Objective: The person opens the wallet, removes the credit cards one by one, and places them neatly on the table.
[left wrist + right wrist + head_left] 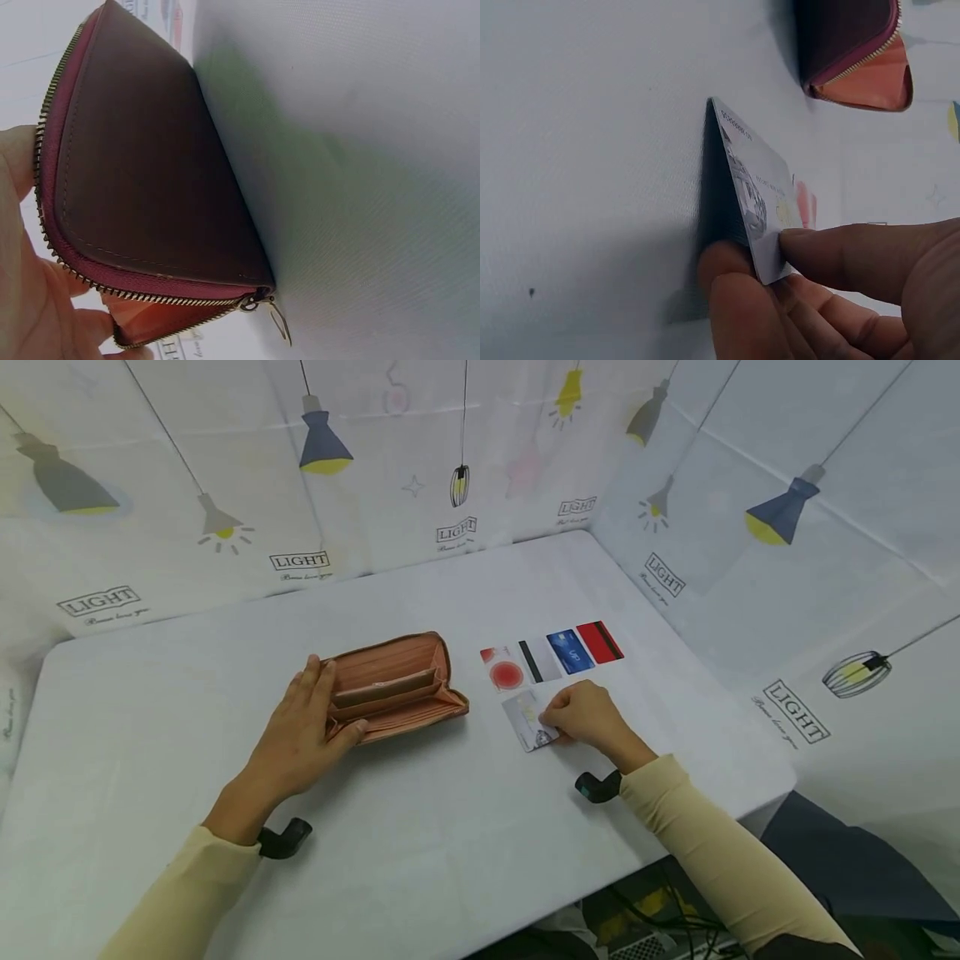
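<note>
A zip-around wallet (382,662), brown outside and orange-tan inside, stands unzipped on the table with its pockets showing. My left hand (296,731) grips its left end, fingers over the far side and thumb at the near side. In the left wrist view its dark outer cover (142,157) fills the left, and the zip pull (280,324) hangs at a corner. Between thumb and fingers, my right hand (588,718) pinches a whitish card (524,720) with a printed picture. The right wrist view has this card (759,180) tilted, its far corner close to the tabletop.
Beyond the right hand lies a row of cards: a white one with a red circle (506,674), a light one with a black stripe (546,661), a blue one (571,652) and a red one (600,642). Lamp-printed sheets (390,527) border the white table (375,860).
</note>
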The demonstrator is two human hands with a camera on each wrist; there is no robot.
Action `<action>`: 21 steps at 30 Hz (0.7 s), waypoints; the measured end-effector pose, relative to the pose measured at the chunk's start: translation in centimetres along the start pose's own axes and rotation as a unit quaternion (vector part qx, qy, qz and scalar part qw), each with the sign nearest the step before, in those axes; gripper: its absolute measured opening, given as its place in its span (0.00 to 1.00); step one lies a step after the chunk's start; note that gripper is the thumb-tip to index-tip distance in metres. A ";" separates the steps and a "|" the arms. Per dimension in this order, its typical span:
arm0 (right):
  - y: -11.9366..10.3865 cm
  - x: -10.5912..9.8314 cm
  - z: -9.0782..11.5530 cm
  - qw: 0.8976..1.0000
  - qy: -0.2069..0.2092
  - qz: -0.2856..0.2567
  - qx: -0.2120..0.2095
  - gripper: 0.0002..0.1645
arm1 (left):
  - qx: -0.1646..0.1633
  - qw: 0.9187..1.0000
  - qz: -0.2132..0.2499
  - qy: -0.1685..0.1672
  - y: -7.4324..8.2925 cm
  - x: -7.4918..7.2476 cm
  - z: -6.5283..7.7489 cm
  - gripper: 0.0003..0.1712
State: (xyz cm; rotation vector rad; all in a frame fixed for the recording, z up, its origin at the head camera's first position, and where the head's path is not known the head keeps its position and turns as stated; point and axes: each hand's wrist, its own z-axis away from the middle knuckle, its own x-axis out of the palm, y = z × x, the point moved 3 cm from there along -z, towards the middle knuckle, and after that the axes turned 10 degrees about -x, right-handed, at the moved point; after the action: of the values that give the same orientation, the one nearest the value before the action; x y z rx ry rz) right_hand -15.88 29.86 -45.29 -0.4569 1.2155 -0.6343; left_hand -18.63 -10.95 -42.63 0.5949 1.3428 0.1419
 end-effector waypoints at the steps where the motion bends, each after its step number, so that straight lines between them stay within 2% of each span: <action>1: -0.4 0.0 -0.1 1.000 -0.003 0.024 -0.008 0.11 | -0.001 1.000 -0.001 0.001 -0.1 -0.1 0.1 0.56; 6: -1.9 -0.2 -0.4 0.990 -0.006 0.131 -0.054 0.12 | -0.002 1.000 -0.009 0.010 -0.5 -0.3 0.2 0.56; 10: -3.7 -0.9 -0.7 0.975 0.037 0.189 -0.113 0.13 | -0.001 1.000 -0.010 0.014 -0.5 -0.4 0.0 0.56; 12: -5.7 -1.2 -1.0 0.965 0.069 0.197 -0.161 0.14 | -0.003 1.000 -0.009 0.015 -0.6 -0.4 -0.1 0.56; 15: -9.8 -1.2 -1.7 0.947 0.099 0.184 -0.243 0.15 | -0.006 1.000 -0.010 0.018 -0.7 -0.3 0.0 0.56; 17: -12.7 -0.7 -2.1 0.936 0.091 0.174 -0.291 0.17 | -0.005 1.000 -0.011 0.021 -0.7 -0.2 0.1 0.56; 21: -17.6 1.6 -3.0 0.910 0.031 0.193 -0.365 0.17 | 0.005 1.000 -0.014 0.026 -0.5 -0.1 0.3 0.57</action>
State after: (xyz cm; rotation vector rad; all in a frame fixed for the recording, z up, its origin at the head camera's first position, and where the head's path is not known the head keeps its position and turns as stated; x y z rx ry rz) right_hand -21.98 15.72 -36.09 -0.7921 1.5378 0.1752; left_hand -18.47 -11.52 -42.81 0.5848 1.4016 0.1290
